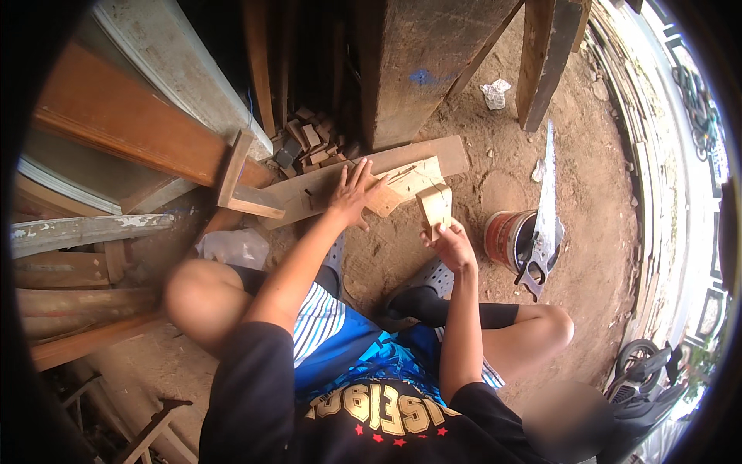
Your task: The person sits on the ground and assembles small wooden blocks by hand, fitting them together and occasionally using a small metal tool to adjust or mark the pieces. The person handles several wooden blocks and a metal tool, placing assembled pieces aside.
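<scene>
My right hand (454, 249) is closed around the lower end of a small pale wooden block (435, 203), holding it up beside a light wood piece. That light wood piece (413, 179) has an angled end and dark lines on it. It lies over a longer brown board (450, 153) near the ground. My left hand (353, 195) rests on the board with its fingers spread, the fingertips reaching the left end of the light piece. Whether the block touches the light piece, I cannot tell.
To the right, a handsaw (547, 209) leans across an orange-red bucket (502, 238). Wood offcuts (313, 139) are heaped behind the board. A thick wooden post (410, 77) stands ahead. Timber frames (124, 124) crowd the left, near a clear plastic bag (236, 247).
</scene>
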Demonstrator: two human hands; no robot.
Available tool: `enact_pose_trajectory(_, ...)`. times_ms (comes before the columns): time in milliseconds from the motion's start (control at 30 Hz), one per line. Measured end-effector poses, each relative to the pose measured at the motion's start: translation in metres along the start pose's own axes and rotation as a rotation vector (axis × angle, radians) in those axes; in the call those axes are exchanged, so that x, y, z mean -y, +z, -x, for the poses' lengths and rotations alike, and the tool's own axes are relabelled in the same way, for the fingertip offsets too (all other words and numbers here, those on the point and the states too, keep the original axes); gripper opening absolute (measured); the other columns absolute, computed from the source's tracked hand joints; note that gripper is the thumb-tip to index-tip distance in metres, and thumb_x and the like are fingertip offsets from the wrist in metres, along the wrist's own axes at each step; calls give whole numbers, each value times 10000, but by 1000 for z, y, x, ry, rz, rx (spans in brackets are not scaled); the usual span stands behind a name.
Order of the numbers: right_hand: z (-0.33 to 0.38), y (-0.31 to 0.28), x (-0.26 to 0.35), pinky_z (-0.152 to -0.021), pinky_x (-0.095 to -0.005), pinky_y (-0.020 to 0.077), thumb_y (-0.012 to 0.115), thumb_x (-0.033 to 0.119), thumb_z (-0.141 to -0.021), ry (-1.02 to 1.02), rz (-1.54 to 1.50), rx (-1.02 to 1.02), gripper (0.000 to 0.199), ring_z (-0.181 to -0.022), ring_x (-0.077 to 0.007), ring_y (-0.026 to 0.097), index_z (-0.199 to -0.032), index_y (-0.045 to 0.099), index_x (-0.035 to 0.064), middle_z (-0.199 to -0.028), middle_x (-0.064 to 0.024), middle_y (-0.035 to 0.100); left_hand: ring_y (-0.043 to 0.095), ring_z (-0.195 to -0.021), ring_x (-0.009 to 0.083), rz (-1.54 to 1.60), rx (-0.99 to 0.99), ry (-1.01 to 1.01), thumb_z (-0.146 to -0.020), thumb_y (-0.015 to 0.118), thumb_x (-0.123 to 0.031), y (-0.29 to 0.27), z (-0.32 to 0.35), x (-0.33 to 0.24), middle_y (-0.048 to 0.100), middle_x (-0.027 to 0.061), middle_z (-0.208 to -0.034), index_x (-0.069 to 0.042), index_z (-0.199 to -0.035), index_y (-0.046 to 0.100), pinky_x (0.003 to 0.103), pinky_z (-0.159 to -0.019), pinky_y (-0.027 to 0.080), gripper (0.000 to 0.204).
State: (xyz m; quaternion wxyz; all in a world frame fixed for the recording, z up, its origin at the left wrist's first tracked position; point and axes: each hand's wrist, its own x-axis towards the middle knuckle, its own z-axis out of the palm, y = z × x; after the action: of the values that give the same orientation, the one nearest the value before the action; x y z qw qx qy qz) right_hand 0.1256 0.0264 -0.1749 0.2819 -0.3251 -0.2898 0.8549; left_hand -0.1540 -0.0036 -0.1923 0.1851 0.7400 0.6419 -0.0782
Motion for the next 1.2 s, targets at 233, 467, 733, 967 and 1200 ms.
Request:
enact_pose_trajectory(233,9,-44,-35,-851,-320,513,714,191,-872,241,438,-88,265,-920,-142,652,-1057,678,4,-989,-76,700,-20,-1484,350,14,-23,-8,-402,932,-477,6,-2,2,1,214,-1594,-244,-1553,-6,596,-1174,90,1503)
enact_pose_trajectory(467,-8,-63,-40,-790,-279,475,754,279,-835,418,886,-256,314,-881,-114,619,-1007,664,33,-978,-39,687,-23,-1484,345,39,25,6,-403,945,-446,0,-5,1,-11,204,-1598,-214,-1551,-26,594,-1178,73,1522)
enact_pose_trajectory(733,-14,-52,-45,-881,-324,478,693,250,-891,149,101,-78,349,-936,-133,608,-1151,628,27,-1035,-39,670,-25,-1484,346,35,12,8,-394,942,-463,5,-6,4,-2,212,-1596,-196,-1551,-21,597,-1178,50,1529)
enact_pose_trajectory(967,-8,-39,-30,-877,-297,451,676,233,-907,63,130,-42,221,-919,-125,596,-1029,640,52,-1015,-35,665,-6,-1484,350,-2,28,2,-388,941,-462,2,-1,5,26,219,-1594,-180,-1552,26,599,-1176,69,1508)
enact_pose_trajectory(1200,-1,-73,-69,-804,-258,444,687,261,-903,355,780,-259,288,-902,-95,573,-1071,653,29,-970,-7,663,2,-1487,334,-35,22,18,-407,945,-431,-10,-9,8,38,202,-1597,-200,-1552,83,597,-1176,78,1452)
